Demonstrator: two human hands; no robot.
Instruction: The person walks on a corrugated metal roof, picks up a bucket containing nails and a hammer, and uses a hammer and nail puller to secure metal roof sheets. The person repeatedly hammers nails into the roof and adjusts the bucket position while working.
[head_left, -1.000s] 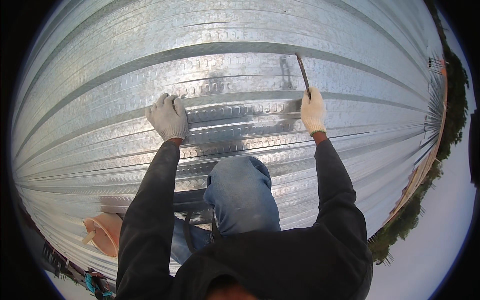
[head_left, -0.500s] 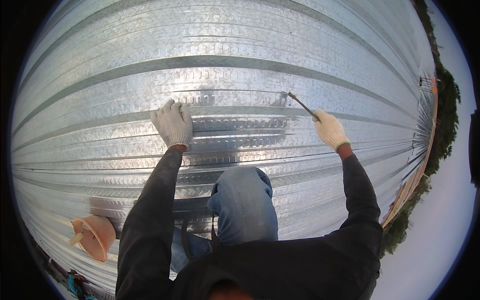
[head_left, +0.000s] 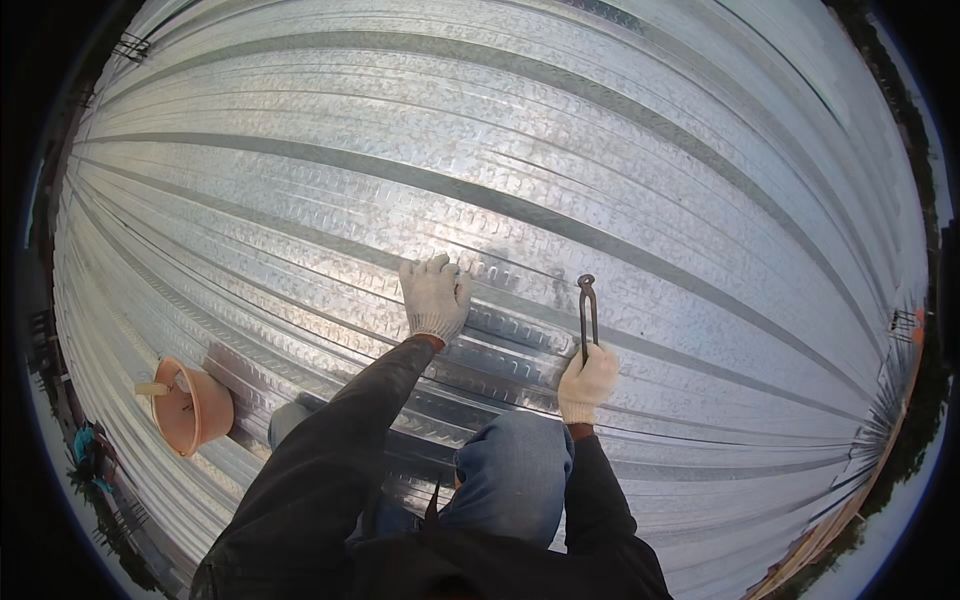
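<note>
Ribbed galvanized metal decking (head_left: 330, 210) spreads out under both hands. My left hand (head_left: 437, 296), in a pale knitted work glove, rests on a raised rib of it with the fingers bent at the rib's far edge and the thumb apart. Further right, my right hand (head_left: 587, 383), gloved alike, is wrapped round the handles of dark metal pincers (head_left: 586, 310). Their jaws point away from me, over the sheet. Whether the jaws touch the metal I cannot tell.
An orange bucket (head_left: 213, 411) with a pale piece at its rim stands at my left. My jeans-clad knee (head_left: 520, 470) is close below the hands. Rebar ends (head_left: 905, 322) stick up near the deck's right edge. A person in teal (head_left: 92, 450) is far off, lower left.
The pincers have swung from pointing left to pointing straight away, and my right hand has drawn in nearer my body. The view has turned; my left hand stays on the rib.
</note>
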